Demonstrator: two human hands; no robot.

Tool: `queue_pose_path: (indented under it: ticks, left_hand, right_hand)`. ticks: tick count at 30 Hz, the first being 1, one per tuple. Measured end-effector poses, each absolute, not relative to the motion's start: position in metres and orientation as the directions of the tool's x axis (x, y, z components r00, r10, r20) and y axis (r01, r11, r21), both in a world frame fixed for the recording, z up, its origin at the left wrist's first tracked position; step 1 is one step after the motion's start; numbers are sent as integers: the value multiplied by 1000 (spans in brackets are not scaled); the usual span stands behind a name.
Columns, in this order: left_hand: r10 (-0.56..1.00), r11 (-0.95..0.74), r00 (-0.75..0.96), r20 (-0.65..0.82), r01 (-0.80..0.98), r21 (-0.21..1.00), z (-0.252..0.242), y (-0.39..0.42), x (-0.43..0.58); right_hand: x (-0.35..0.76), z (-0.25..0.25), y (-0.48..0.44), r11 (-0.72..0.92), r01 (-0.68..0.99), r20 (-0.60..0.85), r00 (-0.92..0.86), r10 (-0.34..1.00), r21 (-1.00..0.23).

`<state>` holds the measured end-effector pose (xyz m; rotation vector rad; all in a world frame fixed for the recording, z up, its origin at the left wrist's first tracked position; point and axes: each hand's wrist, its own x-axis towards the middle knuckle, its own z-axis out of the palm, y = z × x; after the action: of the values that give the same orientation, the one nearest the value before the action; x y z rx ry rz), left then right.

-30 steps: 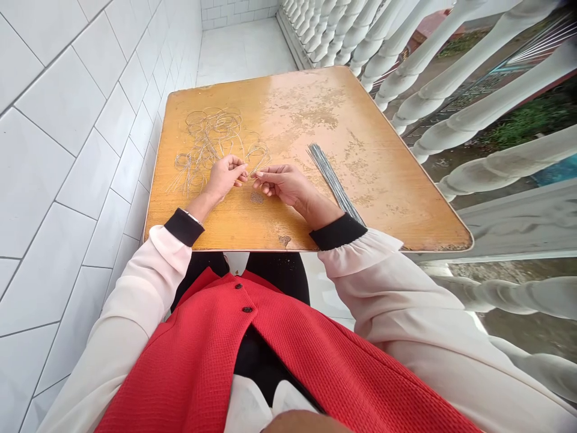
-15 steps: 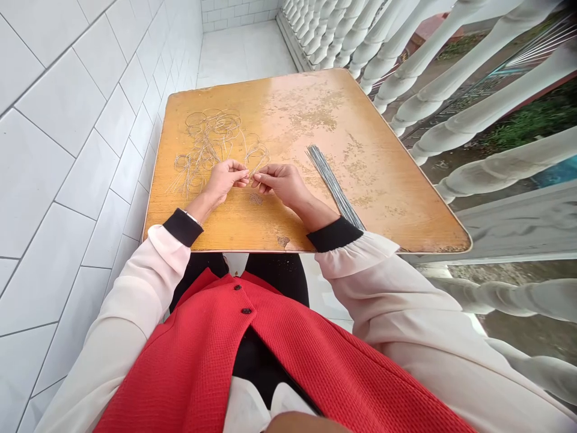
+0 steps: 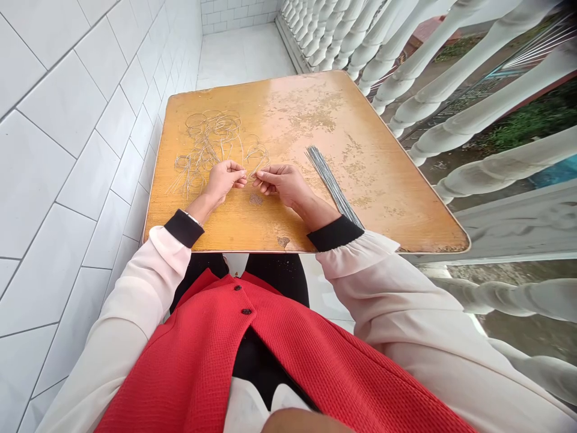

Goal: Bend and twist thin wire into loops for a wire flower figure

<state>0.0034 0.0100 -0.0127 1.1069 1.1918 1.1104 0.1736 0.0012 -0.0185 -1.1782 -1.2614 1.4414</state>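
Observation:
Over the near half of a worn wooden table (image 3: 387, 198), my left hand (image 3: 224, 180) and my right hand (image 3: 283, 182) meet fingertip to fingertip. Both pinch one thin wire (image 3: 256, 157) that curves into a loop beyond the fingers. A pile of bent wire loops (image 3: 208, 139) lies on the table just beyond and left of my left hand. A bundle of straight grey wires (image 3: 331, 183) lies to the right of my right wrist, running towards the table's near edge.
A white tiled wall (image 3: 67, 120) runs close along the table's left side. A white balustrade (image 3: 451, 90) stands along the right. Tiled floor (image 3: 243, 51) lies beyond the table's far edge.
Both hands stay pinched together on the wire with only slight finger shifts. The view has tilted a little.

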Motion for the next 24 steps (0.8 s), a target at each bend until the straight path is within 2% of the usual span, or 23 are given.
queue_pose_path:
  ticks: [5, 9, 16, 19, 22, 24]
  left_hand:
    - [991, 105, 89, -102, -32, 994, -11, 7, 4]
    - [989, 120, 86, -123, 38, 992, -11, 6, 6]
    - [992, 98, 58, -108, 162, 982, -16, 12, 9]
    - [992, 81, 70, -103, 265, 961, -16, 18, 11]
    - [988, 77, 91, -122, 387, 919, -21, 32, 13]
    - [988, 67, 107, -112, 357, 932, -27, 45, 17]
  right_hand:
    - [173, -17, 0, -53, 19, -55, -147, 988, -998]
    - [174, -16, 0, -15, 80, -30, -201, 979, -997]
    - [176, -18, 4, -103, 98, -124, -236, 964, -990]
    - [182, -18, 7, -131, 110, -145, -136, 980, -985]
    - [195, -19, 14, -54, 102, -50, 43, 998, -993]
    - [204, -19, 19, -7, 113, 7, 124, 992, -994]
